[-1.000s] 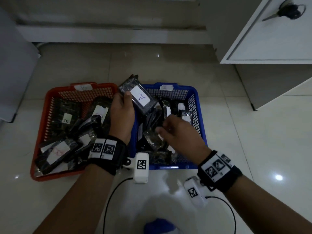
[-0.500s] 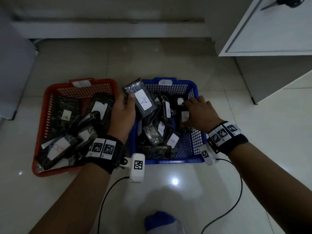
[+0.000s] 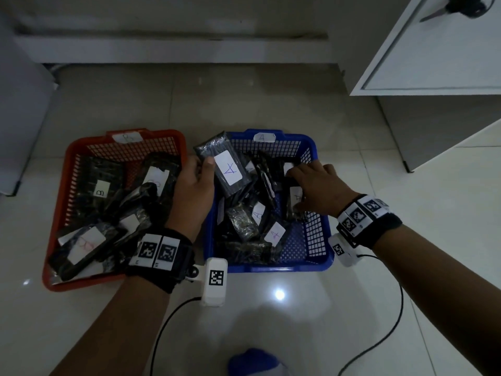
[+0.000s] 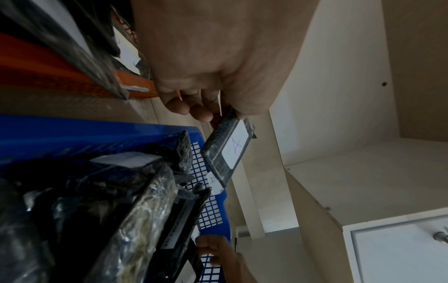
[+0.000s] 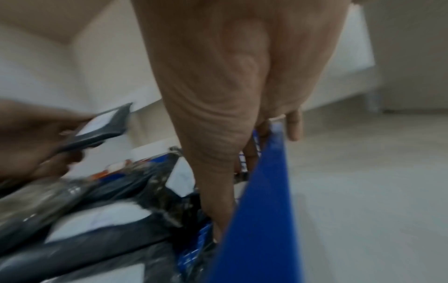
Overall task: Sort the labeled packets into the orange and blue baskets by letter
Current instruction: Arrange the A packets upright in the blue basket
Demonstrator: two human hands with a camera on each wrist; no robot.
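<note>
An orange basket (image 3: 151,135) tagged B and a blue basket (image 3: 271,267) tagged A stand side by side on the floor. Both hold several black packets with white letter labels. My left hand (image 3: 206,169) pinches a black packet labelled A (image 3: 230,169) by one end. It holds it up over the blue basket's left rim, and the left wrist view shows this packet (image 4: 230,151) too. My right hand (image 3: 295,189) lies inside the blue basket at its right wall. Its fingers are spread on the packets there, with the thumb straight down beside the wall (image 5: 261,210).
A white cabinet (image 3: 433,50) with scissors (image 3: 461,6) on top stands at the back right. A grey panel (image 3: 16,104) is at the left and a raised step (image 3: 162,50) runs behind the baskets. Black cables (image 3: 168,321) and a blue-socked foot (image 3: 252,362) lie on the tiles in front.
My right hand moved from the middle of the blue basket to its right wall and settled on the packets there. My left hand kept hold of the A packet, barely shifting.
</note>
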